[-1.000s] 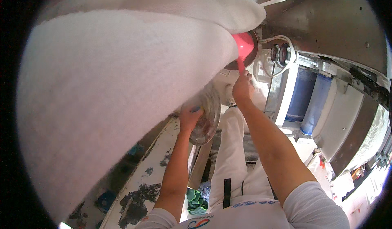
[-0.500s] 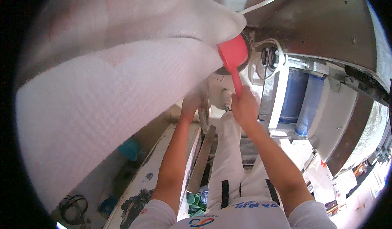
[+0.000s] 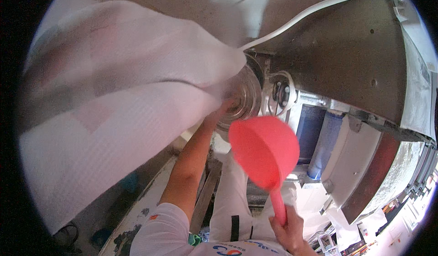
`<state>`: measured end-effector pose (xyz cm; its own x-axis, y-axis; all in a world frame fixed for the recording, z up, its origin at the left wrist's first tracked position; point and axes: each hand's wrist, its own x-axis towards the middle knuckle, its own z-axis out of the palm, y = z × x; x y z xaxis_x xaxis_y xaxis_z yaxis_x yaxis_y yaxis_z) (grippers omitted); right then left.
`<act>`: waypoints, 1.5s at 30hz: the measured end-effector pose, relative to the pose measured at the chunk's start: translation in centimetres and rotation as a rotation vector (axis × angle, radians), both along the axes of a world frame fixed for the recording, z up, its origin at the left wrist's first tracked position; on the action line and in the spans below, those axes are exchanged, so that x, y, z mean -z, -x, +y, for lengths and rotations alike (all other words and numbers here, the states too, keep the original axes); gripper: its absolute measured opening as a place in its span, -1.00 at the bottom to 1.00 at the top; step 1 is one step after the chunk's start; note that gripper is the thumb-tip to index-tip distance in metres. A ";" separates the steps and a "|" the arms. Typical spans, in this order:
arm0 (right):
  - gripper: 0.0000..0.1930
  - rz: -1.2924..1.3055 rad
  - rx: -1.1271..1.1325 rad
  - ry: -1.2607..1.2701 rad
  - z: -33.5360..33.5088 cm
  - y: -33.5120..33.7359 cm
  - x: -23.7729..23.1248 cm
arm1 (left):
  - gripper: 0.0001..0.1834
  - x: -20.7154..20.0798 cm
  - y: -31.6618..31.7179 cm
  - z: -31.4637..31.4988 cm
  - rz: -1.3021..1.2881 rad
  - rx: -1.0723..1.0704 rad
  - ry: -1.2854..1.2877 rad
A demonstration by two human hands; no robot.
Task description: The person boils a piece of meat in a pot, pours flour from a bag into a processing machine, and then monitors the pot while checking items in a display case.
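Head view: the right hand [image 3: 286, 226] is closed around the thin handle of a red plastic scoop [image 3: 264, 151], low in the picture, with the scoop's round bowl raised above it and its back turned toward the camera. Just behind the bowl, up and to the left, sits a clear glass jar [image 3: 244, 96], lying on its side with its round end facing out. The left hand [image 3: 218, 113] reaches up to the jar's lower left edge; most of it is hidden by a large white cloth [image 3: 118, 119], so whether it grips the jar cannot be told. The cloth drapes across the whole left half of the picture. A white cable [image 3: 319, 7] runs from the jar area up to the right over a brown metal panel [image 3: 346, 64].
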<state>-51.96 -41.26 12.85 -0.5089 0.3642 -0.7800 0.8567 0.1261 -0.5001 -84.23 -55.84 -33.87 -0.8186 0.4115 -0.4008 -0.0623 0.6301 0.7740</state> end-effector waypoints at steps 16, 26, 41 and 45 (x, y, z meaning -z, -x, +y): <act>-0.58 -0.095 0.133 0.291 2.4 -6.0 -1.7 | -0.13 6.5 3.9 11.2 0.353 0.177 0.406; -0.62 0.078 0.061 0.267 2.8 -8.2 -2.5 | -0.13 8.5 6.4 8.0 0.204 0.237 0.371; -0.53 -0.079 0.200 0.691 6.9 -31.8 -3.0 | -0.69 -14.6 -16.8 -13.2 0.054 1.497 0.556; -0.60 -0.038 0.501 0.919 7.2 -44.7 -1.3 | -0.68 -22.4 -23.2 -13.2 -0.345 1.110 0.732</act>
